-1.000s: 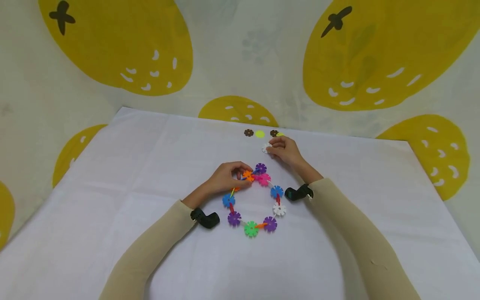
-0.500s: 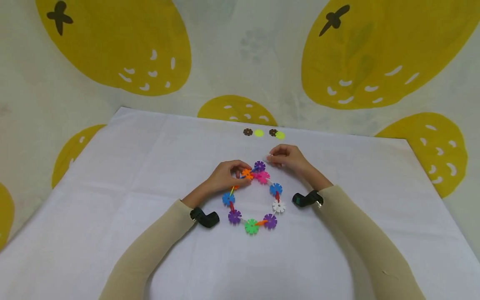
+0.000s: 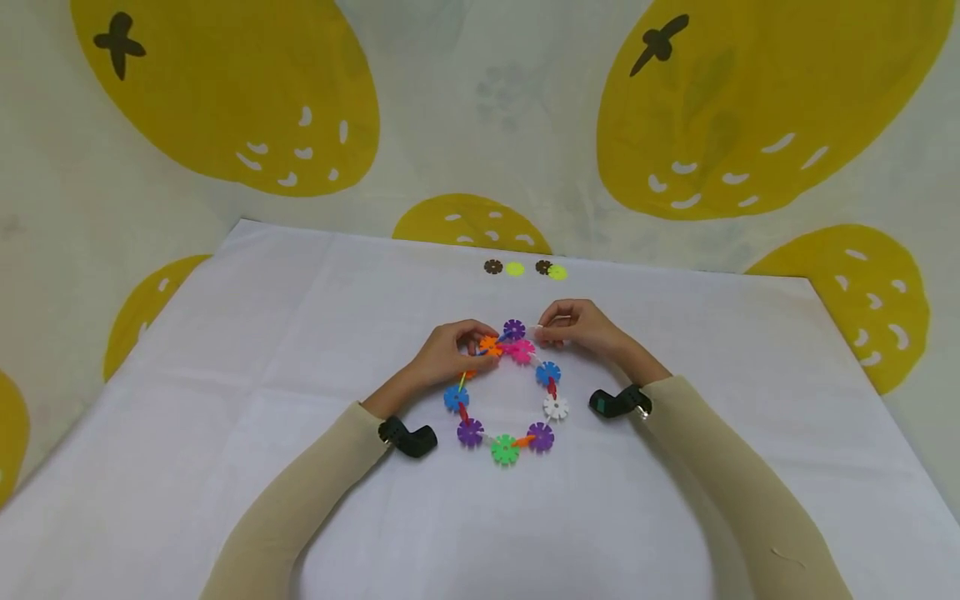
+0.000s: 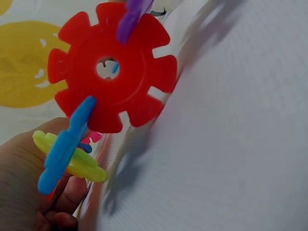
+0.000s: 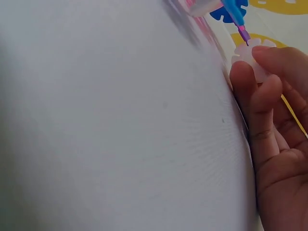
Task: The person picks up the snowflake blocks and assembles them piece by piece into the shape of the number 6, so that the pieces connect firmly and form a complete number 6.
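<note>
A ring of interlocking plastic snowflake discs lies on the white cloth, in purple, green, blue, white, pink and orange. My left hand (image 3: 450, 354) pinches the orange disc (image 3: 491, 346) at the ring's top left. Close up in the left wrist view are a red disc (image 4: 134, 77), a blue disc edge-on (image 4: 62, 149) and a yellow disc (image 4: 91, 168). Between thumb and fingers my right hand (image 3: 588, 325) holds a white snowflake disc (image 5: 245, 53), just right of the purple disc (image 3: 513, 330) that sticks out at the top of the ring.
Along the table's back edge lie two brown discs (image 3: 492, 267) and two yellow discs (image 3: 515, 269), one pair overlapping. Behind the white-covered table (image 3: 300, 292) hangs a cloth (image 3: 487, 150) with large yellow fruit prints.
My right hand has come from near the back discs toward the ring, bringing the white disc beside the purple one. The left hand keeps its hold, nearly still.
</note>
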Available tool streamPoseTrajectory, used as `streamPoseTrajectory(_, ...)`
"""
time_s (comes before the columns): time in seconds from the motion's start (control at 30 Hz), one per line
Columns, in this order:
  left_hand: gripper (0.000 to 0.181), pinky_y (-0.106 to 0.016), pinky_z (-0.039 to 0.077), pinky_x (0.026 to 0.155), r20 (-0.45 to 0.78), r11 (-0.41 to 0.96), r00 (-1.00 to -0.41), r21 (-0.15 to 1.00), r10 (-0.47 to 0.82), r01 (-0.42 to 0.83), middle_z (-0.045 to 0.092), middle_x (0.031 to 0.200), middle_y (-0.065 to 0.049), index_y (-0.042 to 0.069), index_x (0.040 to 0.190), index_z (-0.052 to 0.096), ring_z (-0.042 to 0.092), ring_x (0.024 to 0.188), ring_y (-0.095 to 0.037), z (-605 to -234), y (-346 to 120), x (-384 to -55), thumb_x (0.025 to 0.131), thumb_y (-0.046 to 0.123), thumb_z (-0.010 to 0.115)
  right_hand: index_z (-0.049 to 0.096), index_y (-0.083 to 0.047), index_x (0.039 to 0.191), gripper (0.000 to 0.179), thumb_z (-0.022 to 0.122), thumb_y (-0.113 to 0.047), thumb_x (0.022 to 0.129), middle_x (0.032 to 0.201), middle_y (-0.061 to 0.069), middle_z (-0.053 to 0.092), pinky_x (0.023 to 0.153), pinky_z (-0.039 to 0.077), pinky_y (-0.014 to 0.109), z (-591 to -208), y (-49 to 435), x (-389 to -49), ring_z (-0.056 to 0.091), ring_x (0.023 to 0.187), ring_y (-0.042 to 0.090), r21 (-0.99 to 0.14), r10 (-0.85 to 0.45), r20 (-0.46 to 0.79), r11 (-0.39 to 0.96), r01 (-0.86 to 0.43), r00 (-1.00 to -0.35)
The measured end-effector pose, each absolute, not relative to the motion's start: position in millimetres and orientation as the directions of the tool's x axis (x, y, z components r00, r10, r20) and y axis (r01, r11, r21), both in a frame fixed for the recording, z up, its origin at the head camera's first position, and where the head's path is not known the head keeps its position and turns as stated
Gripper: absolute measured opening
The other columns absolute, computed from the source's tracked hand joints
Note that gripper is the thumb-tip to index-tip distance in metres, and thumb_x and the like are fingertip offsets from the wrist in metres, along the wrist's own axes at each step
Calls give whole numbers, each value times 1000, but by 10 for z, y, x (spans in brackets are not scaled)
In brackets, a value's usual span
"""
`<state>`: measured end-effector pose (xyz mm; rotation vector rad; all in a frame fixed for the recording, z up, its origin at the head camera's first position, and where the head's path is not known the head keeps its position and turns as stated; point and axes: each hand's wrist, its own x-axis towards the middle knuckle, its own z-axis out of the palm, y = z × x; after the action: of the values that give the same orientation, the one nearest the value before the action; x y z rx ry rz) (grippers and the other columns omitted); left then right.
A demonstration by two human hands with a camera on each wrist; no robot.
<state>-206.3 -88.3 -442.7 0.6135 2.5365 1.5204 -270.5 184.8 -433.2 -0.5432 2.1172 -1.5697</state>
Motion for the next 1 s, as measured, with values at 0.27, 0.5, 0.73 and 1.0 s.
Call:
streamPoseTrajectory(0.27, 31, -25, 43, 70, 83, 407, -899, 871, 430, 275, 68, 93, -1, 9, 115, 69, 54, 79, -15, -4432, -885, -2065, 89, 25, 72, 65, 1, 96, 10, 70, -4, 89, 88, 3, 72, 69, 56, 26, -4332, 1793, -2695, 70, 78, 14, -972, -570, -91, 228, -51, -817)
streamPoseTrajectory(0.5, 28, -28, 47, 78, 90, 383, -928, 893, 363, 236, 67, 98, -6, 9, 120, 64, 59, 84, -17, -4415, -892, -2057, 101, 27, 54, 66, 3, 97, 10, 70, -2, 88, 88, 4, 72, 68, 56, 26, -4361, 1737, -2720, 70, 78, 15, -976, -602, -49, 200, -91, -797)
streamPoseTrajectory(0.73, 33, -26, 49, 78, 114, 414, -917, 866, 383, 280, 69, 104, -8, 8, 128, 62, 60, 86, -17, -4444, -907, -2087, 98, 19, 61, 67, 1, 95, 10, 73, -3, 86, 90, 5, 71, 74, 57, 29, -4366, 1668, -2712, 71, 83, 17, -968, -625, -29, 213, -134, -780)
streamPoseTrajectory(1.0, 31, -28, 52, 81, 107, 445, -918, 849, 382, 284, 71, 102, -9, 7, 126, 65, 63, 87, -18, -4407, -911, -2104, 96, 16, 63, 68, 4, 92, 15, 76, -5, 84, 88, 7, 71, 75, 56, 26, -4314, 1574, -2678, 70, 78, 17, -946, -581, -46, 286, -151, -813)
